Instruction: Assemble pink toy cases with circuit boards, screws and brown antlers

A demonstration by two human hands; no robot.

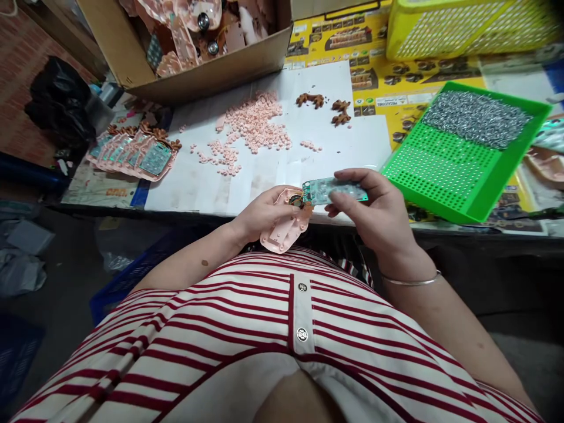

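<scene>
My left hand [267, 212] is closed round a pink plastic shell [282, 232], held over the table's front edge with its inside facing up. Wires and a dark round part sit at the shell's upper end, along with a brown antler-like piece [307, 210]. Between the thumb and fingers of my right hand [374, 205] is a green circuit board [324, 191], lying nearly level just right of the shell. The board's left end meets the wires at the shell. Part of the board is covered by my right fingers.
Small pink plastic pieces [255, 123] lie heaped on the white sheet, near brown antler pieces [311, 100]. Left is a row of pink shells with boards [152, 158]. A green tray [467, 200] of screws stands right; behind are a cardboard box [220, 79] and a yellow basket [476, 32].
</scene>
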